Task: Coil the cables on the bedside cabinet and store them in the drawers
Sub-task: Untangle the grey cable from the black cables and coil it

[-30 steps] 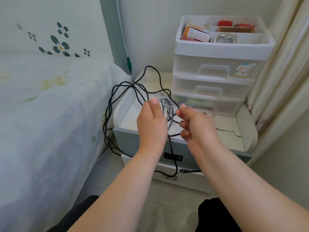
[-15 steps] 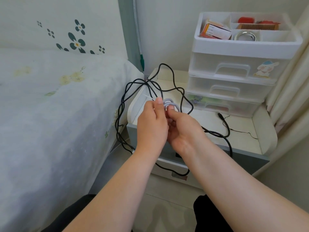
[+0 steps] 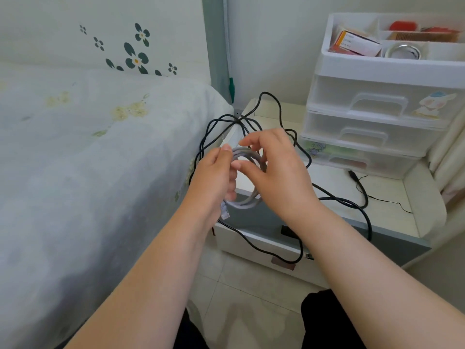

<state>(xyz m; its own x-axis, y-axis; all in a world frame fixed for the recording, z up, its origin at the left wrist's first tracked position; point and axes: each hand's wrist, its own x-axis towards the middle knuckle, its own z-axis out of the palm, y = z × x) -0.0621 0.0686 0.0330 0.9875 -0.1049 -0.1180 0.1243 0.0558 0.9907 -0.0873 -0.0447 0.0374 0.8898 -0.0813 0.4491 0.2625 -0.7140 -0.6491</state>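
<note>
A grey cable [image 3: 247,155] is wound into a small coil between my two hands, over the front left corner of the bedside cabinet [image 3: 387,195]. My left hand [image 3: 214,177] grips the coil's left side, and a clear plug hangs below that hand. My right hand [image 3: 279,170] holds the right side, with thumb and index finger spread around the loops. A long black cable [image 3: 278,109] lies tangled behind the hands. It loops over the cabinet top and hangs down in front of the cabinet's white drawer [image 3: 261,248].
A white plastic drawer unit [image 3: 377,107] stands at the back of the cabinet, its open top tray holding small items. A thin black wire [image 3: 392,200] lies on the cabinet top. The bed [image 3: 88,159] is at left, and a curtain [image 3: 450,147] hangs at right.
My right hand has left its pinch beside the left thumb and now spans the grey coil. The coil is more gathered, and its clear plug now hangs below my left hand.
</note>
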